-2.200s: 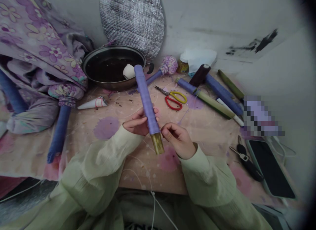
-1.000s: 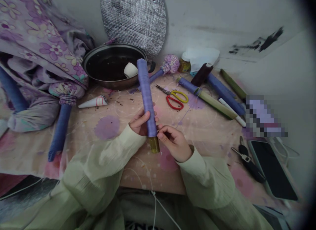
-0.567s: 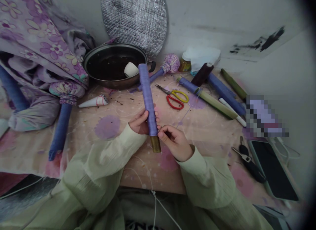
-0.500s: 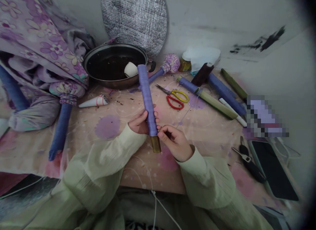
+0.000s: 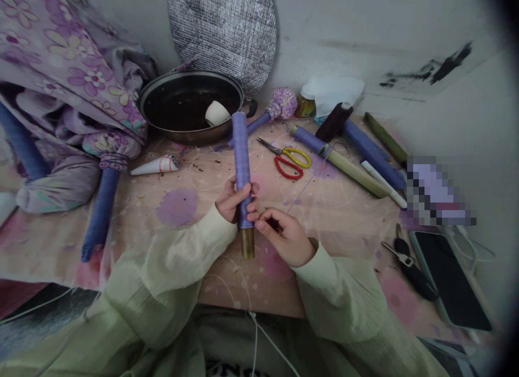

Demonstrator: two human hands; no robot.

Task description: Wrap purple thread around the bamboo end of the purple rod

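Purple-wrapped tube (image 5: 242, 169) is in left hand (image 5: 232, 202), fingers closed round it just above its bare near end. Right hand (image 5: 286, 236) pinches purple thread (image 5: 300, 194) beside the wrap's near edge. Scissors (image 5: 291, 152) beyond the grip, rightward; pan (image 5: 184, 137) farther, leftward; phone (image 5: 448, 277) well off right.

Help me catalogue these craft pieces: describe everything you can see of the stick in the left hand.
The stick is a straight, slim cylinder, mostly covered in what looks like closely wound purple thread, with faint bands across it. Its near end is bare, olive-brown, and looks like bamboo. It points away from the person, nearly upright in the view. The left hand grips its lower part, thumb across the front. The right hand, thumb and forefinger together, is beside the wrap's lower edge; contact is unclear.
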